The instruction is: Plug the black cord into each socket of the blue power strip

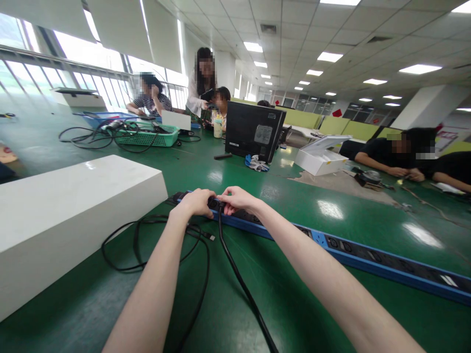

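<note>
A long blue and black power strip (346,247) lies slantwise over the green table. Near its far left end, my left hand (196,202) is closed around the strip's body, thumb on the near side. Beside it, my right hand (235,198) pinches the plug end of a thick black power cord (235,269) at the sockets. Whether the plug sits fully in a socket is hidden by my fingers. The cord runs down toward me between my forearms. A thin black USB cable (138,242) lies in loops to the left, its metal connector close to the strip.
A large white box (73,201) stands at the left. Farther back are a green basket (147,139) of cables, a black computer case (253,128), a blue and white glove (256,163) and an open white box (320,157). Several people are around the table.
</note>
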The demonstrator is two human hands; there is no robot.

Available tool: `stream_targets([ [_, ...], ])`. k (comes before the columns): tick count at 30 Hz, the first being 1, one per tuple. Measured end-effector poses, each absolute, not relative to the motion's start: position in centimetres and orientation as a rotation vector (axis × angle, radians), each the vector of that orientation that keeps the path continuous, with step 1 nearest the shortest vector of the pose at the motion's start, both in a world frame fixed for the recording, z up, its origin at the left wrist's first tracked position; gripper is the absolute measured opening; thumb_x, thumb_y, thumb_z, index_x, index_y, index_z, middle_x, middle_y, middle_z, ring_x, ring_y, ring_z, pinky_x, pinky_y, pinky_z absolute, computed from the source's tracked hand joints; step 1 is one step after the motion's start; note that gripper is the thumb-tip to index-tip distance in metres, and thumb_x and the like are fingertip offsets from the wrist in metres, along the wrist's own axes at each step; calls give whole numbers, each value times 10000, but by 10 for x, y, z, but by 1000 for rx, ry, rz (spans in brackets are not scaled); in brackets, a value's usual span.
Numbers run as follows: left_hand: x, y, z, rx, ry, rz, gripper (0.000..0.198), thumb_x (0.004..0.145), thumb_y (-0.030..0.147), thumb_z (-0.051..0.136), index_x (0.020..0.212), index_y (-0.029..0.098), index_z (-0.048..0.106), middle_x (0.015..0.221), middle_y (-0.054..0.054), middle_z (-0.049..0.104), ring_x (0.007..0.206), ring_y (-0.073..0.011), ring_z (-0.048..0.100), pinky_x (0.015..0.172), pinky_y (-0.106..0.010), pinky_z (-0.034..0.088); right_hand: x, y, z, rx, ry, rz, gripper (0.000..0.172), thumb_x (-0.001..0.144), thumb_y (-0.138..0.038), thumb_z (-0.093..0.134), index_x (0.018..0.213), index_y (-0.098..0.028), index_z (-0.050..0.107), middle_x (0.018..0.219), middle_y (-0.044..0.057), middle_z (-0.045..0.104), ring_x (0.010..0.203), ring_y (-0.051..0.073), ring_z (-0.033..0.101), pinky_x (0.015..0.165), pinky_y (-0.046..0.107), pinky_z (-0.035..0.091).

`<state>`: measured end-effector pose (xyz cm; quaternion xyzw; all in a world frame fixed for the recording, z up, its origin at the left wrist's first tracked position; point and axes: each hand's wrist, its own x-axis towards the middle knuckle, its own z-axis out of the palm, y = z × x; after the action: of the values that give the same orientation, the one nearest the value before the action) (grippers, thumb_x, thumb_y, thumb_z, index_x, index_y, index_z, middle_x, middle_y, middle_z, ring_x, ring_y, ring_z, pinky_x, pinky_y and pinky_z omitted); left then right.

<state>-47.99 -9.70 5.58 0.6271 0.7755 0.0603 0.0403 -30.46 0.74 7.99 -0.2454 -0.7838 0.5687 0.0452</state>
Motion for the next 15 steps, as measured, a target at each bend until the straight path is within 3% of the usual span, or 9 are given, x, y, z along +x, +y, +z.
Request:
stream_targets([
  [6, -480, -96, 56, 1927, 2363, 190, 768, 537, 510, 842, 1259, 332, 649, 1225, -49, 717, 1101, -269, 663, 896, -323, 515, -303, 11, 83, -897, -2254, 1943, 83, 987, -238, 592, 993, -158, 611, 643, 36, 724, 523, 127, 693, 473, 151, 547],
  [15, -479, -95, 54, 1927, 2372, 174, 743, 556, 479, 814, 1263, 323, 647, 1223, -56, 716, 1107, -277, 659, 900, -329, 511, -307, -6, 69, -885, -2252, 1820, 146, 997, -284, 590, 1061, -156, 564, 618, 44, 717, 557, 166, 725, 521, 202, 587],
])
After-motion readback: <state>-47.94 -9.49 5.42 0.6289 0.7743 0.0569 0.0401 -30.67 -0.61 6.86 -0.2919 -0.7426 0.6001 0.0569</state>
